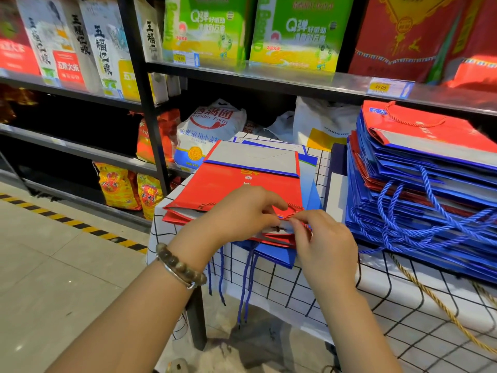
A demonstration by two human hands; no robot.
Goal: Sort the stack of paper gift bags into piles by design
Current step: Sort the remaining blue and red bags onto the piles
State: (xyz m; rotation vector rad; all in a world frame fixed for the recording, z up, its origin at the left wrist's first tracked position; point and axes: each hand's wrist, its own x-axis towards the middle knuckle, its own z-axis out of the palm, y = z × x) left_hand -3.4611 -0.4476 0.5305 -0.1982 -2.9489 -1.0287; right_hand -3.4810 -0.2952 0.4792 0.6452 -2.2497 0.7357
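Note:
A flat red gift bag (234,184) with a grey folded base lies on top of a small pile on the table, over blue bags (309,181). My left hand (242,211) and my right hand (320,238) meet at its near edge and pinch its red rope handle (294,210). To the right rises a tall stack of blue and red bags (419,179), blue rope handles spilling down its front, a red bag (430,127) on top.
The table wears a white cloth with a black grid (403,297). A black metal shelf (150,103) behind holds rice and flour sacks (207,133). Yellow-black floor tape (67,219) runs at left. A tan rope (435,300) trails off the table at right.

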